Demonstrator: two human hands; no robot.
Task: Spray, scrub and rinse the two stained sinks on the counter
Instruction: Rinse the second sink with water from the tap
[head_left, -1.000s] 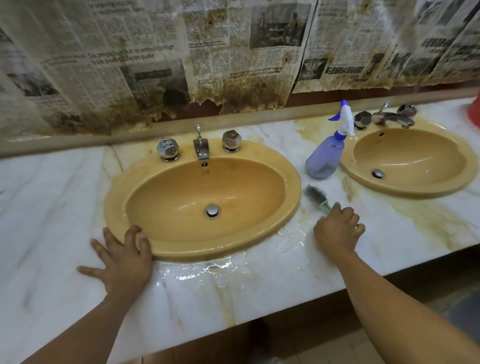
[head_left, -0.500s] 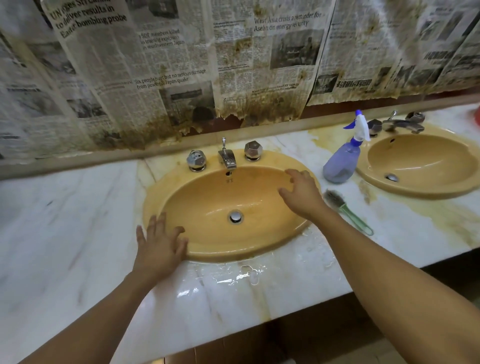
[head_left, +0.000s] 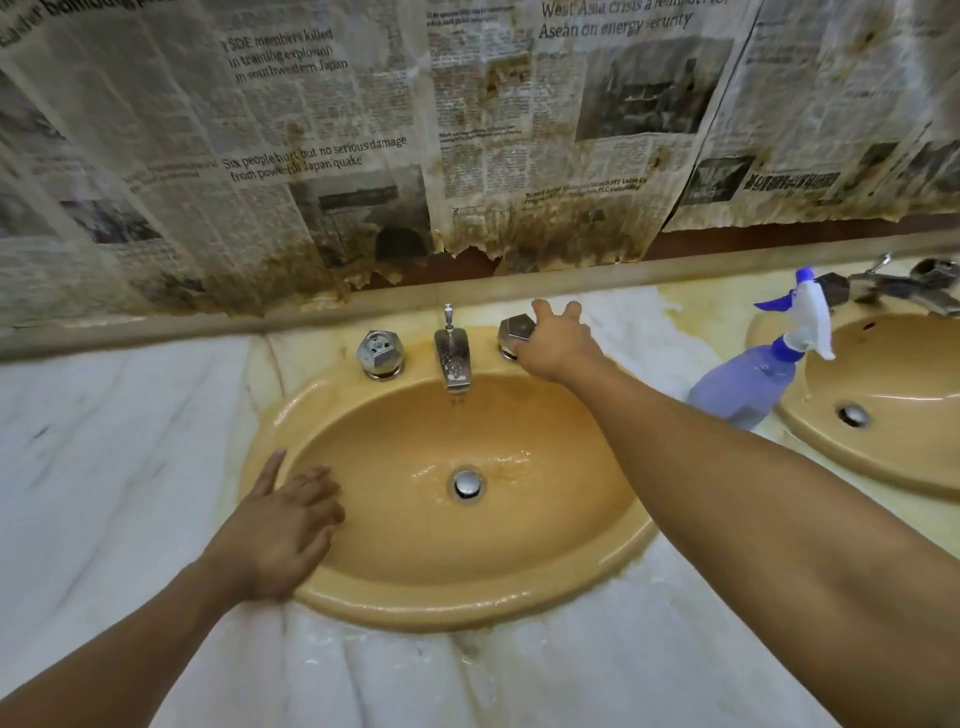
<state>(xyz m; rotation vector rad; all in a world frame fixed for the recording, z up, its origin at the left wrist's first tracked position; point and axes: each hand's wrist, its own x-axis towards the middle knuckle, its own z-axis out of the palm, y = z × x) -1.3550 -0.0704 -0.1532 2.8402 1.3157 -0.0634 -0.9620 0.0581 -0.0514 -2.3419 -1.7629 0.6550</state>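
Observation:
A tan oval sink (head_left: 467, 592) fills the middle of the marble counter. Water runs from its chrome faucet (head_left: 453, 358) and ripples around the drain (head_left: 467, 484). My right hand (head_left: 558, 343) grips the right hexagonal tap knob (head_left: 515, 328). The left tap knob (head_left: 380, 353) stands untouched. My left hand (head_left: 283, 525) rests flat on the sink's left rim, fingers reaching into the bowl. A second tan sink (head_left: 883, 467) lies at the far right. Between the two sinks stands a purple spray bottle (head_left: 748, 382) with a white and blue trigger head. My right arm hides the brush.
The white marble counter (head_left: 114, 467) is wet along the front edge and stained yellow behind the sinks. Stained newspaper (head_left: 363, 156) covers the wall above a low backsplash ledge. The second sink's faucet (head_left: 904, 286) is at the top right.
My right hand left the brush on the counter, crossed the sink and took hold of the right tap knob. Water now flows. My left hand slid further onto the rim.

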